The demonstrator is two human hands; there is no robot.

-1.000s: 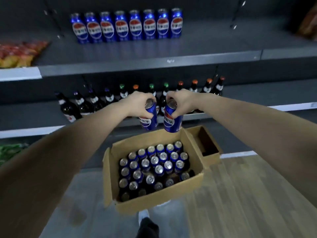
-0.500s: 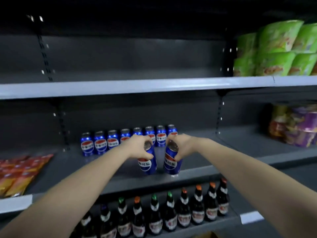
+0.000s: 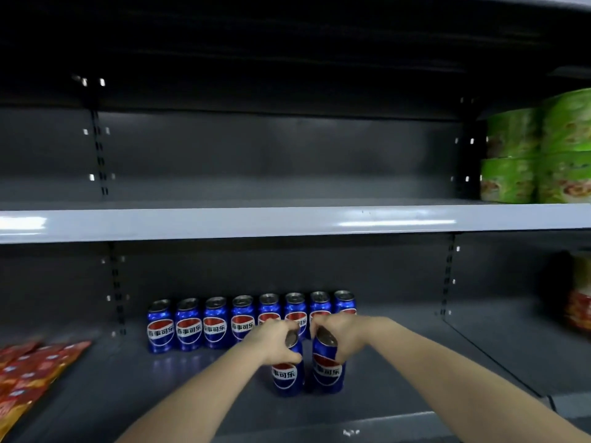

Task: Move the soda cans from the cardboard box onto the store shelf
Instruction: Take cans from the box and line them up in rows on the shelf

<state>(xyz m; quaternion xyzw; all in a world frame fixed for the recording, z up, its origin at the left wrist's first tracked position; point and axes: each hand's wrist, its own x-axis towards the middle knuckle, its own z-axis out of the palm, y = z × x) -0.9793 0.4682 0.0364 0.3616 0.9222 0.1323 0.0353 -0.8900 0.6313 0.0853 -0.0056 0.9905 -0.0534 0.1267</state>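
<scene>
Both my hands reach over the grey store shelf (image 3: 160,394), each holding a blue soda can by its top rim. My left hand (image 3: 275,340) grips the left can (image 3: 286,377). Beside it, my right hand (image 3: 339,334) grips the right can (image 3: 327,372). The two cans stand side by side, upright, at or just above the shelf surface, in front of a row of several matching blue cans (image 3: 217,326) lined up along the back. The cardboard box is out of view.
Red snack packets (image 3: 28,375) lie on the same shelf at the left. Green cup tubs (image 3: 540,155) are stacked on the shelf above, at the right. More packaged goods (image 3: 579,302) sit at the far right. The upper shelf edge (image 3: 287,220) overhangs.
Both hands carried the two cans up from over the cardboard box and forward onto the shelf. My view rose from the floor and box to the shelves.
</scene>
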